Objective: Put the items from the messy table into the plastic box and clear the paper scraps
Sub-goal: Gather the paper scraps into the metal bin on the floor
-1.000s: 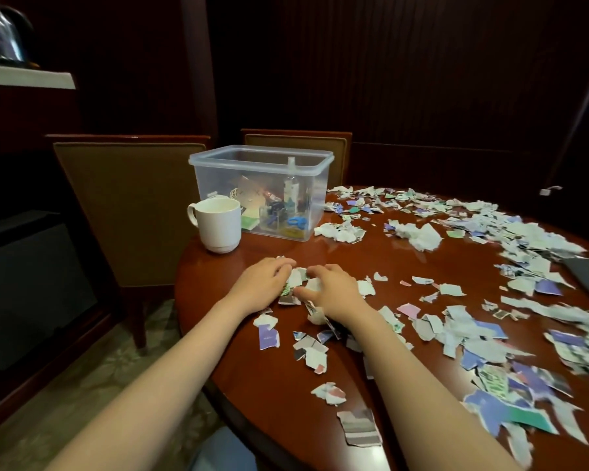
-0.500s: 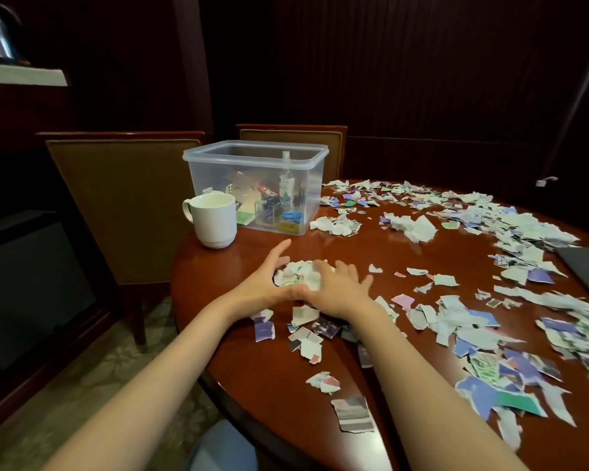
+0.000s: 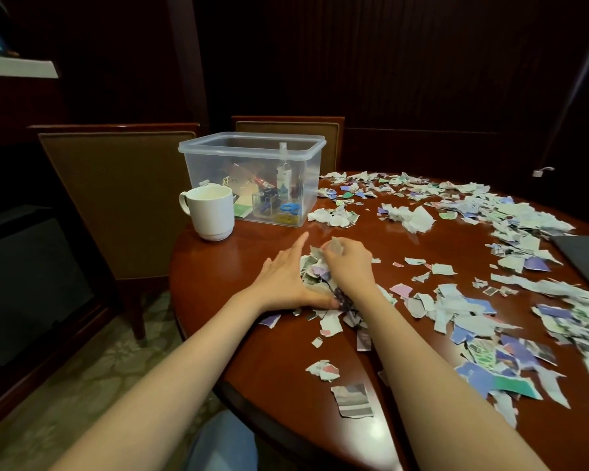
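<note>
Now squeezing the pile [image 3: 312, 268] between left hand [image 3: 284, 280] and right hand [image 3: 349, 266], near the table [image 3: 252, 253] edge. Left flat, fingers [image 3: 298, 246] straight against its left flank; right curled over the top, pinching it. Box [image 3: 252, 141] just ahead, slightly left, likely nearer the left.

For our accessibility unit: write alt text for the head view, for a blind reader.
The left hand presses a heap of scraps against the right hand, whose grip curls round some, on a round table. Behind stand a clear box of items and a mug; more scraps litter the right side.
</note>
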### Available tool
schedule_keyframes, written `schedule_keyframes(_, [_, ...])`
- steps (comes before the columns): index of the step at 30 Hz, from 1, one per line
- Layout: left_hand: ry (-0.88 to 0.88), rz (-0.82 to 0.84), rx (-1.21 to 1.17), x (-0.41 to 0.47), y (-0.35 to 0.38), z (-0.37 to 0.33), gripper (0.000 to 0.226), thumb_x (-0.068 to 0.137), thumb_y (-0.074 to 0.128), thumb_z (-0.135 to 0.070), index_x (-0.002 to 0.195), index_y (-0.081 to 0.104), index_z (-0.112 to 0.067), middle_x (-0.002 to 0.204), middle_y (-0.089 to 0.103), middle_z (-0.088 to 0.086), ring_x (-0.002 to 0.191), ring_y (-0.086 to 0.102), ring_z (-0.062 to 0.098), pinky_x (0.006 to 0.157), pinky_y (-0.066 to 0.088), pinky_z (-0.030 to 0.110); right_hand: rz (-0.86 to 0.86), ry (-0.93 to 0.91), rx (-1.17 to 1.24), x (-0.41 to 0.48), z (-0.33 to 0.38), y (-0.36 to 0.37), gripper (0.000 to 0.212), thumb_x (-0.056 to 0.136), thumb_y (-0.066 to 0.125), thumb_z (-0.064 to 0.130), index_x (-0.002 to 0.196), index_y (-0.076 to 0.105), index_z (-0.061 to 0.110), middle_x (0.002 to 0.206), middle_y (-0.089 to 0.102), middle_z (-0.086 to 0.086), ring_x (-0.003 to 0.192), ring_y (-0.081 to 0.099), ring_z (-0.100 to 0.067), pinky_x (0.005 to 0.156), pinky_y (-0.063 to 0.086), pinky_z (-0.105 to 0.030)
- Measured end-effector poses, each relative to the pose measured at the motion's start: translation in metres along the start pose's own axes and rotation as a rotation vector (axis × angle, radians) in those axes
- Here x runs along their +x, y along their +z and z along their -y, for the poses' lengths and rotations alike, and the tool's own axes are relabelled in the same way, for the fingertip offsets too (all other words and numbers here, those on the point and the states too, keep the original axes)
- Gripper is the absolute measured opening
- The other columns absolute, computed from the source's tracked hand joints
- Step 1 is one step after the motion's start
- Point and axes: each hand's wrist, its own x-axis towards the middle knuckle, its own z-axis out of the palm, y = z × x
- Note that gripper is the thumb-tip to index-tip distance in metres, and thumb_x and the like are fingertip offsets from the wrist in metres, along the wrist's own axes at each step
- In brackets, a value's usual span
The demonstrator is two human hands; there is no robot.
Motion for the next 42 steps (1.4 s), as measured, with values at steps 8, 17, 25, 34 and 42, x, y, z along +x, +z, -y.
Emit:
schedule_keyframes(8, [0.048,-0.116,0.148,0.015,0.009,-0.010,0.032,0.095,0.045,-0.040,0.120,0.056,-0.023,0.122,0.047,0.005,0.117,0.041,0.023,0.098,0.034,0.033,-0.211,0.180,0.104,0.012,-0.015,-0.014,0.029,0.100,0.037,0.018,0.113,0.061,0.007,0.119,0.062,-0.013,0.110,0.055,-0.026,0.082,0.039,-0.029])
schedule_keyframes(17, [0.002,-0.350,0.001,0.025,0.009,-0.008,0.032,0.099,0.039,-0.034,0.094,0.059,-0.011,0.093,0.063,0.006,0.087,0.056,0.023,0.072,0.038,0.031,-0.260,0.263,0.253,0.016,-0.006,-0.014,0.031,0.101,0.037,0.017,0.124,0.055,0.006,0.127,0.057,-0.013,0.117,0.053,-0.027,0.090,0.043,-0.031])
schedule_keyframes(25, [-0.463,-0.474,-1.254,0.032,-0.017,-0.014,0.027,0.098,0.043,-0.022,0.073,0.053,-0.016,0.058,0.038,0.002,0.042,0.032,0.010,0.037,0.026,0.015,0.000,0.630,0.902,0.022,0.004,-0.005,0.037,0.096,0.047,0.008,0.132,0.044,0.000,0.083,0.053,-0.011,0.055,0.044,-0.012,0.028,0.032,-0.011])
schedule_keyframes(34, [-0.370,-0.282,-1.751,0.027,-0.036,-0.023,0.030,0.100,0.035,-0.016,0.070,0.042,-0.016,0.027,0.028,-0.007,0.019,0.024,0.003,0.027,0.016,0.006,0.166,0.568,1.119,0.020,0.047,0.013,0.019,0.099,0.035,0.002,0.088,0.050,0.003,0.065,0.043,-0.007,0.018,0.039,-0.005,0.023,0.026,-0.009])
schedule_keyframes(42, [-0.279,-0.358,-1.861,-0.002,-0.070,0.012,0.033,0.097,0.031,-0.012,0.065,0.036,-0.016,0.027,0.025,-0.005,0.018,0.022,0.003,0.021,0.017,0.012,0.200,0.494,1.189,0.002,0.096,0.062,0.027,0.097,0.040,-0.001,0.070,0.043,0.003,0.062,0.038,-0.010,0.016,0.036,-0.006,0.022,0.023,-0.009])
